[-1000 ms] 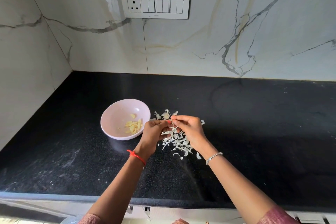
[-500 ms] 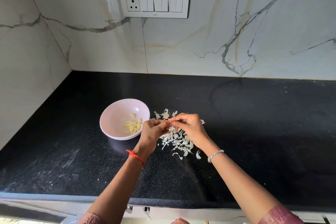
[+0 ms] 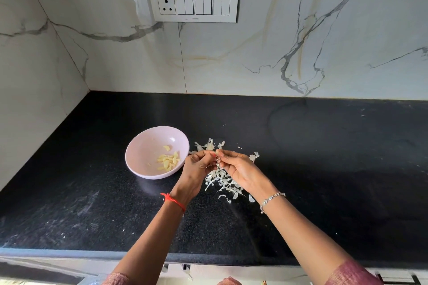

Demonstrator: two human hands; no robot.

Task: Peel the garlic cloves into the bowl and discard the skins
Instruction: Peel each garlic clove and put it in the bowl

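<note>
One view, worn on your head. It looks forward and down across the black tabletop (image 3: 324, 180) from its near edge toward the far marble wall (image 3: 278, 53). Wide angle: the left side wall (image 3: 34, 76) and corner are in frame. Your left hand (image 3: 196, 169) and right hand (image 3: 240, 169) sit near centre, close under the lens, forearms entering from the bottom edge.

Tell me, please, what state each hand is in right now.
Left hand: closed, pinching the garlic clove.
Right hand: closed, pinching the same garlic clove.
</note>
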